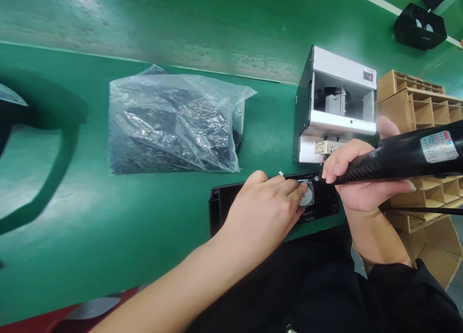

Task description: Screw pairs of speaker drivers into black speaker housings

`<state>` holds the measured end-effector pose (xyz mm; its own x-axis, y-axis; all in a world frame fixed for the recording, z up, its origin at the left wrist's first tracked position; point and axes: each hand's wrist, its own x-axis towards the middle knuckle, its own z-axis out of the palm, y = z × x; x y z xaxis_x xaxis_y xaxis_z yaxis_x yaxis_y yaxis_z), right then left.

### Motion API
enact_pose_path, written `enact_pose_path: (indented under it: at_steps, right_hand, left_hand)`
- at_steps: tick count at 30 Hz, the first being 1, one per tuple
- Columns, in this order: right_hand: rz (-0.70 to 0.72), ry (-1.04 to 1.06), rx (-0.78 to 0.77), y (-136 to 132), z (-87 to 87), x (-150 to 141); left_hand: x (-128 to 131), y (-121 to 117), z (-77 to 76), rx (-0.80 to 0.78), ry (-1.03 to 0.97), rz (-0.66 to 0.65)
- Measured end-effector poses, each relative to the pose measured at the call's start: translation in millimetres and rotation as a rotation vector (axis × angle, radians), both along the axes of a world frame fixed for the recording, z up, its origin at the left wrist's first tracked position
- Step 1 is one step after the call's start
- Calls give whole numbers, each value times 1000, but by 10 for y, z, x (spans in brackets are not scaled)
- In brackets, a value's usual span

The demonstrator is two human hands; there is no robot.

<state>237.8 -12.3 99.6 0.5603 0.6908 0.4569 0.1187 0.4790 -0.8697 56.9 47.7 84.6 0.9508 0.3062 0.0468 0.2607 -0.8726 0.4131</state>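
Note:
A black plastic housing point(221, 201) lies on the green bench at its near edge. My left hand point(267, 207) rests on it, fingers curled, fingertips pressing a small round silver speaker point(308, 196) set in the housing. My right hand point(356, 179) is wrapped around a black electric screwdriver point(401, 157) with a label on its body. The screwdriver's tip points left toward the housing beside the speaker. Most of the housing is hidden under my left hand.
A grey screw feeder machine point(338, 101) stands just behind the housing. A clear plastic bag of dark parts point(170, 126) lies to the left. Cardboard divider trays point(430, 111) sit at the right. A black box point(419, 27) rests on the conveyor at far right.

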Motion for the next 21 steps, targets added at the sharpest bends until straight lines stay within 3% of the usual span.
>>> enact_pose_path:
  at_steps: [11, 21]
  right_hand:
    - [4, 9, 63, 2, -87, -3]
    - [5, -16, 41, -26, -51, 17]
  left_hand:
    - [0, 9, -9, 25, -31, 1]
    - [-2, 27, 7, 4, -1, -15]
